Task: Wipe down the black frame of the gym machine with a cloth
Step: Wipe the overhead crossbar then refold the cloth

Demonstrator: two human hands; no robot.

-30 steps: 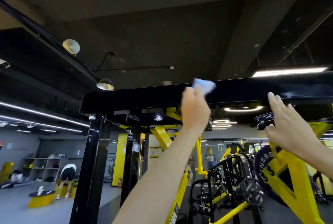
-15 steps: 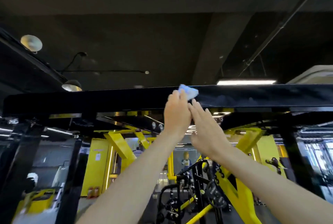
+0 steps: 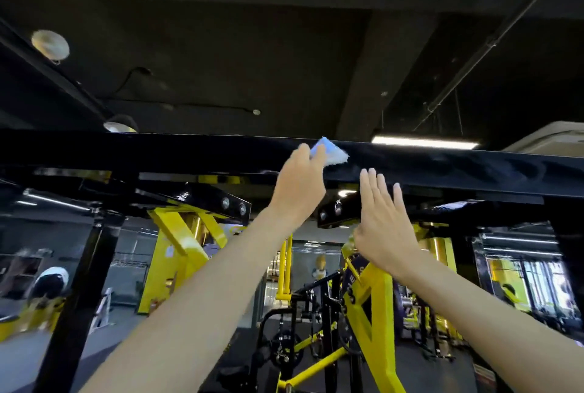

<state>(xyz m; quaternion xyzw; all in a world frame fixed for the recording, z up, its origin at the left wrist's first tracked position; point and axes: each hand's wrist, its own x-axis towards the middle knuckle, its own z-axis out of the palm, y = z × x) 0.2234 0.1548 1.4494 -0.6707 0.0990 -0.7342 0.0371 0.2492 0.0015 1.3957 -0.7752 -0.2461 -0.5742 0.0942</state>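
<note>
cloth (image 3: 331, 153): blue wad, on front face of black top beam (image 3: 158, 152), near mid-span
left grip (image 3: 298, 184): pinching cloth from below, pressing it to beam
right grip (image 3: 384, 225): fingers straight, holding nothing, just under beam's lower edge; contact unclear, view blurred
step: overhead wipe along beam
technique: flatten cloth for more contact, steady pressure, long overlapping passes; include top edge and underside
brace: free hand on beam for balance
next: black upright (image 3: 79, 297), probably
</note>
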